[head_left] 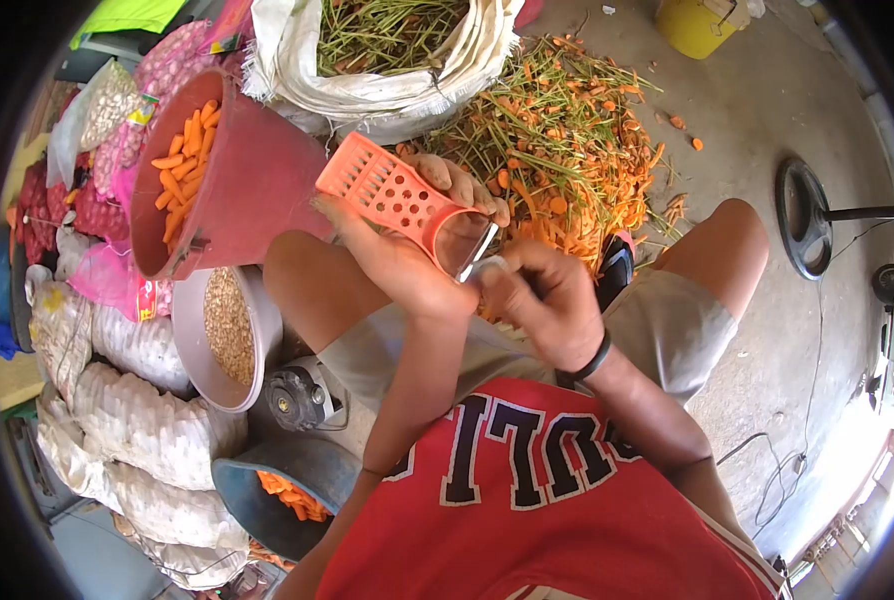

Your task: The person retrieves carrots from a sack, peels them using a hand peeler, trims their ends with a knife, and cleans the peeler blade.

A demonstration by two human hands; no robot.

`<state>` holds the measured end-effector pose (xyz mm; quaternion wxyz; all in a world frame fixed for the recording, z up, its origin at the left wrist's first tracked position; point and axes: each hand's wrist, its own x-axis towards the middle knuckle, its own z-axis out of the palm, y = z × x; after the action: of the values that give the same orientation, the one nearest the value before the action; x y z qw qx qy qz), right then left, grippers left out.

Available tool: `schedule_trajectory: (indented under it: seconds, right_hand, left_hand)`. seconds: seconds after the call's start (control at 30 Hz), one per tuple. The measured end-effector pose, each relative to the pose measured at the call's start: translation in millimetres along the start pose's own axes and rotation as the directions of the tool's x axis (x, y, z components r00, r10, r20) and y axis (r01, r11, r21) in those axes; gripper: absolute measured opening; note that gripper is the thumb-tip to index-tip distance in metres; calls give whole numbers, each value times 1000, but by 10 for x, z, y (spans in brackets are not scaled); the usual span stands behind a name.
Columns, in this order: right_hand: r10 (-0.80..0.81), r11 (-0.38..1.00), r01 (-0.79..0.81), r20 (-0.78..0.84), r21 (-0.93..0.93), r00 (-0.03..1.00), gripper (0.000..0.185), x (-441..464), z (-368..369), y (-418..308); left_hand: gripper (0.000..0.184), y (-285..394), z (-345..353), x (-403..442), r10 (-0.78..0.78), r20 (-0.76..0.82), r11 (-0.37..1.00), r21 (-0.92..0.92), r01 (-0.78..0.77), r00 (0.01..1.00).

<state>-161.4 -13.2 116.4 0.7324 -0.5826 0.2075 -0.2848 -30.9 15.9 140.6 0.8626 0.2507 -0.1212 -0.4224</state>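
My left hand is wrapped around an orange plastic peeler-grater, its fingers showing beyond the far edge. The tool has rows of round holes and small teeth, and a metal blade sits across its wide opening. Close by the blade's lower end, my right hand has its fingers curled, with thumb and fingertips drawn together. Whatever is between those fingertips is too small to make out. Beyond both hands lies a heap of carrot peelings, tops and cut ends on the floor.
At left a tilted red bucket holds peeled carrots. A pale basin and a dark tub with orange pieces stand lower. A white sack of stems is ahead, a yellow bucket farther right. A round stand base is at right.
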Motion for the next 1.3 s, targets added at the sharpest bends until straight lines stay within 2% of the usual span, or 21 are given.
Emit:
schedule_trajectory:
  seconds: [0.07, 0.1, 0.17, 0.2, 0.27, 0.3, 0.33, 0.43, 0.47, 0.57, 0.67, 0.77, 1.0, 1.1, 1.2, 1.3]
  right_hand:
    - [89, 990, -80, -76, 114, 993, 18, 57, -125, -91]
    - [136, 978, -116, -110, 174, 985, 18, 76, -202, -120]
    - [73, 979, -48, -123, 196, 990, 18, 82, -259, -115]
    - [53, 974, -21, -138, 224, 989, 19, 78, -258, -104]
    - [-24, 975, 52, -133, 216, 991, 18, 64, -245, -58]
    - [-12, 980, 38, -133, 194, 991, 17, 55, -212, -64]
    - [0, 985, 23, -132, 173, 991, 16, 42, -168, -72]
    - [64, 987, -41, -145, 153, 987, 14, 22, -101, -83]
    - [89, 991, -71, -164, 112, 983, 14, 23, -79, -121]
    - [102, 995, -98, -193, 32, 976, 14, 24, -80, -135]
    - [97, 995, -100, -187, -9, 978, 15, 40, -106, -160]
    - [100, 994, -105, -184, -18, 978, 15, 40, -115, -158]
    - [124, 992, -125, -143, 1, 982, 14, 14, -78, -163]
    - [121, 992, -125, -178, -11, 976, 13, 28, -102, -154]
    - [142, 986, -130, -123, 99, 982, 13, 23, -70, -219]
    - [102, 994, -103, -43, -32, 994, 11, -52, -34, -111]
  left_hand:
    - [69, 35, -86, 49, -46, 102, 998, -29, 49, 994]
    - [66, 49, -80, 60, -69, 31, 994, -83, 72, 997]
    - [61, 37, 12, 99, -133, -93, 973, -202, 112, 987]
    - [48, 26, 140, 77, -80, -214, 992, -118, 55, 974]
    - [42, -27, 147, 69, 3, -247, 1000, 31, 5, 969]
    - [40, -45, 139, 62, 48, -261, 994, 108, -20, 964]
    - [34, -73, 136, 51, 119, -222, 981, 176, -80, 968]
    - [32, -38, 56, 2, 210, -115, 952, 251, -176, 971]
    - [37, -58, 77, -11, 243, -171, 946, 259, -194, 955]
    - [48, -34, 103, -30, 235, -103, 958, 192, -213, 966]
    - [57, -50, 19, -12, 234, 42, 954, 184, -237, 971]
    - [62, -54, 33, -34, 231, 2, 955, 189, -227, 973]
    - [63, -71, 51, -55, 193, -7, 971, 146, -190, 981]
    - [63, -82, 61, -64, 187, -2, 973, 135, -185, 982]
    - [63, -69, 76, -69, 190, -9, 972, 144, -187, 982]
    - [63, -82, 64, -55, 175, -8, 978, 117, -173, 985]
